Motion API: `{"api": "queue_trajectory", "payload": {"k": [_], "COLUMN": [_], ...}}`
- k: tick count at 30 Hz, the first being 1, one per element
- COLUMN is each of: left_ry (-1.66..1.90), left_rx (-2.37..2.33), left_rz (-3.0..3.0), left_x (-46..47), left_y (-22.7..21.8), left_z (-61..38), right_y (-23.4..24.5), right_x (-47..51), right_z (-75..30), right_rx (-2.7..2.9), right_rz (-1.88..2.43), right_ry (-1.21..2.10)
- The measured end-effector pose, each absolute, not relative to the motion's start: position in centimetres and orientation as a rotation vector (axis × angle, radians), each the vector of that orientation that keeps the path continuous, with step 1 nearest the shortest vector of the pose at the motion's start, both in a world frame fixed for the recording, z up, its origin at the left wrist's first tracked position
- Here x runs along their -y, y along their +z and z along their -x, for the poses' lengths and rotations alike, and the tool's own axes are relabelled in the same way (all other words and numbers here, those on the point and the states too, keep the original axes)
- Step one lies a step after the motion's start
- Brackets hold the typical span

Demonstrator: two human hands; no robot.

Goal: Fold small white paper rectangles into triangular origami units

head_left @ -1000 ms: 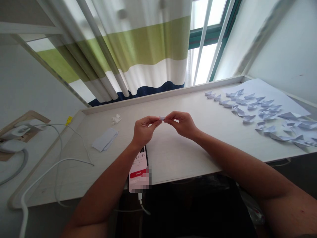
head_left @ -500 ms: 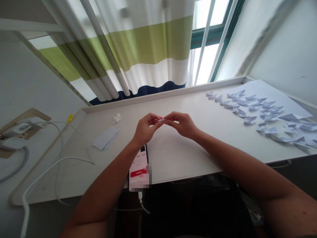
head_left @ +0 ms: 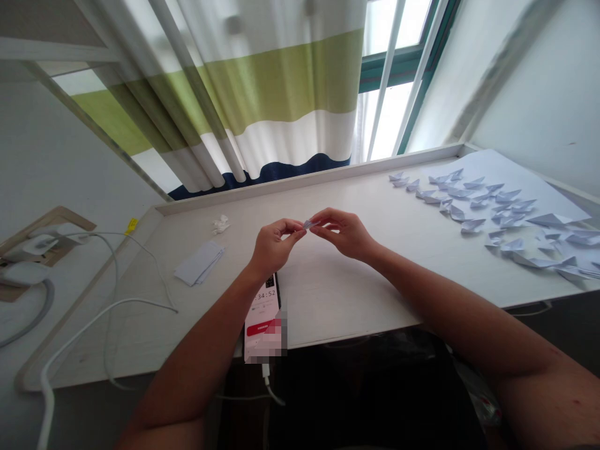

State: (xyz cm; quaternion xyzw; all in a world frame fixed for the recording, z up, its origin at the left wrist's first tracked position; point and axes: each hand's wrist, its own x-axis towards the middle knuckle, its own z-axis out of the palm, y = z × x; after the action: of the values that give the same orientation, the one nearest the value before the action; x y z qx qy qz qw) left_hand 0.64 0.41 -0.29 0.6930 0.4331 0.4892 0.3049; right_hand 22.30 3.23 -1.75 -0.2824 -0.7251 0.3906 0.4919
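Note:
A small folded piece of pale paper [head_left: 308,223] is pinched between my two hands above the middle of the white desk [head_left: 337,287]. My left hand [head_left: 273,245] holds its left end with thumb and fingertips closed. My right hand [head_left: 341,233] grips the right end, fingers curled together. Most of the paper is hidden by my fingertips.
Several folded paper pieces [head_left: 473,203] lie on a white sheet [head_left: 510,172] at the right. A stack of paper slips [head_left: 199,263] and a crumpled scrap [head_left: 219,223] lie at the left. A phone [head_left: 264,317] lies under my left forearm. White cables [head_left: 107,300] trail off the left edge.
Both hands stay together over the desk; the fingers have shifted a little on the small paper piece, which sits slightly higher between the fingertips.

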Motion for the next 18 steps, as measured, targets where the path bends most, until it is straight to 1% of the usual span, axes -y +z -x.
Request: {"api": "queue_trajectory", "payload": {"k": [6,10,18], "left_ry": [1.320,1.337,1.190], "left_rx": [-1.067,-1.064,-1.031], "left_rz": [-1.841,-1.806,-1.679], "left_x": [-0.52,-0.64,-0.37], "left_y": [-0.38,-0.44,0.02], "left_z": [-0.50,-0.50,-0.59], "right_y": [-1.64,-1.68,-2.25], "right_x": [-3.02,-2.93,-3.49], "right_z": [-22.03,-21.64,-21.49], "right_rx": [1.733,1.610,1.513], "right_rz": [0.680,0.689,0.645], "right_ry": [0.964,1.026,1.242]}}
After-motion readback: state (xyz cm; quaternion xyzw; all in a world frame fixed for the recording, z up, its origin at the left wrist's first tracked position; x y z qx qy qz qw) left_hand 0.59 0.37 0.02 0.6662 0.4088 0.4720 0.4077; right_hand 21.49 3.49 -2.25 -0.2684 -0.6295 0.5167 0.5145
